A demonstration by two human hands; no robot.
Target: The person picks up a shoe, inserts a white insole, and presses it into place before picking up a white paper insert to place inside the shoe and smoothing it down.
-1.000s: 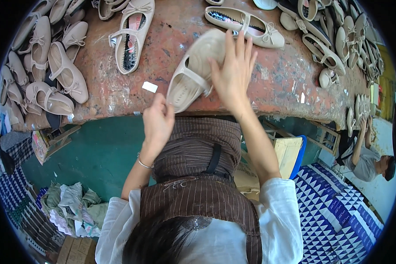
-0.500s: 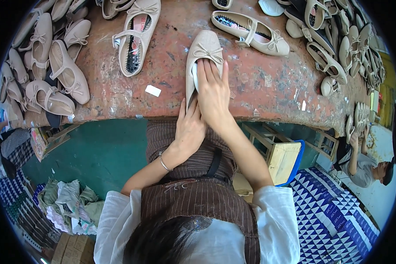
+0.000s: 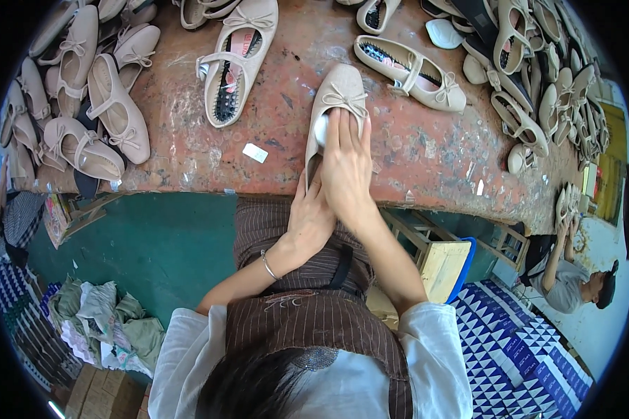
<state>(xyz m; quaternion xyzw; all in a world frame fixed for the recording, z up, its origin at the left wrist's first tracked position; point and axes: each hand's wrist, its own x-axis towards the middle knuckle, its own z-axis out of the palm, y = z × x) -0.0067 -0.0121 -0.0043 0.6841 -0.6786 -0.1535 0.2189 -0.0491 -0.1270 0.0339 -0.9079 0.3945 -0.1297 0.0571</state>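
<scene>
A beige shoe with a bow points away from me at the table's near edge, its heel end toward my body. My left hand is closed round the heel end, fingers along the shoe's side. My right hand lies over the opening with its fingers stretched forward; the fingertips are hidden inside the shoe, under the bow. Something white shows inside the opening beside those fingers. Left of this shoe lies a beige strapped shoe with a dark, patterned inside, and another strapped shoe lies to the right.
The worn red-brown table carries piles of beige shoes at left and right. A white tag lies near its front edge. A wooden stool, patterned boxes and a cloth heap are below. Another person works at far right.
The view has shifted, so the table and shoes appear slightly lower and to the right. My right hand's fingers stay in the shoe, and my left hand stays at the heel.
</scene>
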